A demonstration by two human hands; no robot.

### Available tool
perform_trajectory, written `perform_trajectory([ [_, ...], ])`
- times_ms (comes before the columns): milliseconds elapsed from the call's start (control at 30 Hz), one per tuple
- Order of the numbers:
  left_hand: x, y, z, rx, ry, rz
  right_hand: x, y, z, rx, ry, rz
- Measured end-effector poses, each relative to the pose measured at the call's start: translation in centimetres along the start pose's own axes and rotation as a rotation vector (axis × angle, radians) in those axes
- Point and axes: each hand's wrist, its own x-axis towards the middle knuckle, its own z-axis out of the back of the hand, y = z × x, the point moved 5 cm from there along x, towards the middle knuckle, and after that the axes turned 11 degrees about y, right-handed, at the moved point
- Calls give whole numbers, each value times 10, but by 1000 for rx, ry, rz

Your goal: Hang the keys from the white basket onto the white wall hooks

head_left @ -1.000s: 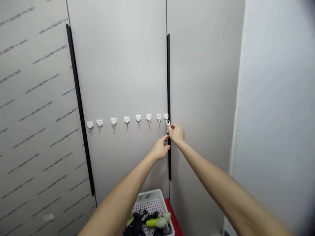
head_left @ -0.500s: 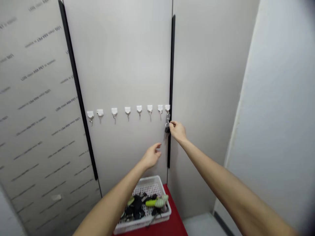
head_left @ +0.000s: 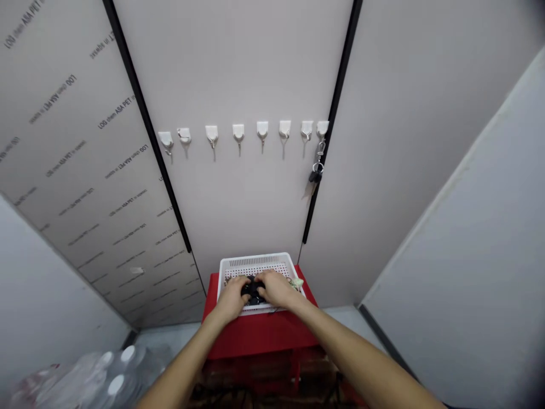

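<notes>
Both my hands are down inside a white perforated basket that stands on a red stool. My left hand and my right hand lie side by side over the dark items in the basket, fingers curled onto them; what each holds is hidden. A pale green item pokes out at the basket's right. On the cabinet door above runs a row of several white adhesive hooks. A keychain with a dark fob hangs from the rightmost hook.
Tall grey cabinet doors with black vertical handles fill the front. The left door keeps its printed protective film. A white wall closes the right side. Clear plastic bottles with white caps lie on the floor at lower left.
My right hand let go of the keychain, which now hangs on the rightmost hook. Both hands dropped from the hooks into the basket, and my view tilted downward.
</notes>
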Motion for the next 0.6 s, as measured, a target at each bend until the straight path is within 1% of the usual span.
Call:
perform_trajectory([
  [67,-1,-1,-2,60,-1,-1,-2,0,-2,-125,37,-25],
  [133,0,1,-3,87,-19,24,-4,0,-2,-192,41,-47],
  [233,0,2,-5,102,-36,34,-6,1,-2,-225,22,-54],
  [333,-2,1,-4,59,-69,24,-7,2,-3,-198,-9,-31],
  [433,-4,5,2,-94,-145,52,-8,1,-3,-114,-62,-24],
  [600,-2,12,12,-471,-259,74,-9,-4,2,37,-142,-29],
])
